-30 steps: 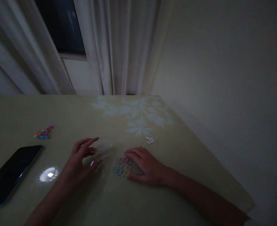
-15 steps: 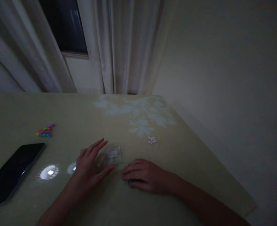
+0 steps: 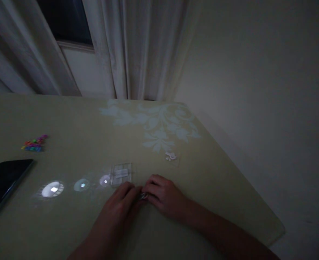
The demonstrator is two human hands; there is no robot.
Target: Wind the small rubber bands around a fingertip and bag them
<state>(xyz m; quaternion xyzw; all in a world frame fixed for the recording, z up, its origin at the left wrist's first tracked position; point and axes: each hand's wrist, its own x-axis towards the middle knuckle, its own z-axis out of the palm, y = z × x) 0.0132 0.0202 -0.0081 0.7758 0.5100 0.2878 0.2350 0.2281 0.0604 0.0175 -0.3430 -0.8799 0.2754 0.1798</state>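
My left hand [image 3: 118,204] and my right hand [image 3: 163,195] meet low over the table, fingers bent and closed. Between their fingertips a small pale-and-dark item [image 3: 143,196] shows, mostly covered; its kind is too small and dim to make out. Just beyond my left hand lies a clear square plastic case [image 3: 121,174] with a whitish strip in it. Past my right hand rest small white pieces [image 3: 170,156] on what looks like a clear bag or sheet.
At the left lies a black phone [image 3: 6,182] or tablet. Behind it sits a heap of small multicoloured pieces [image 3: 35,143]. The table [image 3: 75,224] has a leaf pattern at its far end and a slanting right edge along the wall. Curtains [image 3: 137,50] hang behind.
My left hand has left the clear case and come to my right hand, its spread fingers now closed at the small item. The view has shifted slightly.
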